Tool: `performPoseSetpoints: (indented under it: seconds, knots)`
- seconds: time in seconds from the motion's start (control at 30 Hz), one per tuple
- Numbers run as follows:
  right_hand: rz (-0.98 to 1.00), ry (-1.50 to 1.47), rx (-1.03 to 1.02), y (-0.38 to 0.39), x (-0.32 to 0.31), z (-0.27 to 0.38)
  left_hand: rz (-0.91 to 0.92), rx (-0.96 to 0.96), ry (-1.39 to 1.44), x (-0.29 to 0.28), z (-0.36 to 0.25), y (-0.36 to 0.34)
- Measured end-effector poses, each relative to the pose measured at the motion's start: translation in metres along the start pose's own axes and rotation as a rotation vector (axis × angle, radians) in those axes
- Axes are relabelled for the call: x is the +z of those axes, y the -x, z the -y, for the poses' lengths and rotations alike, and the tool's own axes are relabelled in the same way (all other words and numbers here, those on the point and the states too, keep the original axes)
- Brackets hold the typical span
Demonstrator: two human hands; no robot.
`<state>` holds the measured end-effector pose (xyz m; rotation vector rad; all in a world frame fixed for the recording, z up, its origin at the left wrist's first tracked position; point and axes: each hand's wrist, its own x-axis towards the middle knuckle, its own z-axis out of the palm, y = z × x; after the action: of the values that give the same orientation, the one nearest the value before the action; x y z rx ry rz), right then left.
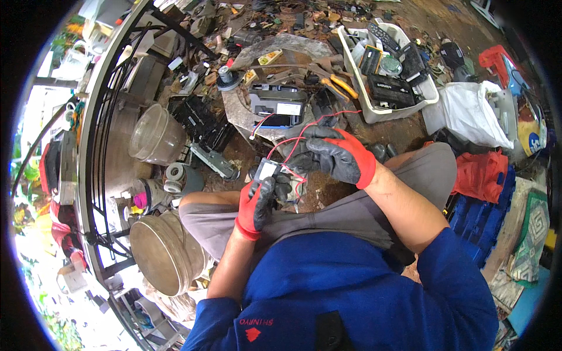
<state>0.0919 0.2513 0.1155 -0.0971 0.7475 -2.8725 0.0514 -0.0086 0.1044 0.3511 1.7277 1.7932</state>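
**One head-worn fisheye, looking steeply down**

A single view comes from the person's head, facing down over the blue-shirted chest and bent knees to the ground in front. Both gloved hands, the left hand point(256, 206) and the right hand point(336, 155), sit close to the lens near the picture's middle. Farther off lie the white bin point(374, 108) at far right and the metal railing point(111, 117) curving along the left (straight edges bow toward the round black rim). No second view shares the scene.
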Motion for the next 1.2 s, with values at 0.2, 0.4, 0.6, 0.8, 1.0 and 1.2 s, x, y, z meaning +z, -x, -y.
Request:
performPoseSetpoints:
  seconds: [0.2,0.4,0.6,0.8,1.0,1.2]
  knots:
    - [-0.029,0.101,0.062,0.004,-0.004,0.011,0.013,-0.049,0.027,0.005,-0.020,-0.001]
    - [-0.077,0.217,0.065,0.004,0.002,0.019,-0.070,-0.052,0.107,0.007,-0.020,0.001]
    - [-0.147,0.232,0.044,0.006,-0.004,0.022,0.020,-0.030,-0.012,-0.012,-0.017,-0.002]
    - [-0.177,0.397,-0.026,0.005,-0.008,0.020,0.003,-0.035,-0.036,-0.013,-0.022,0.001]
    - [-0.215,0.489,-0.069,0.008,-0.012,0.024,-0.010,-0.041,-0.068,-0.011,-0.024,-0.002]
    - [-0.285,0.342,-0.100,0.001,-0.009,0.015,0.037,-0.090,0.049,-0.010,-0.023,0.000]
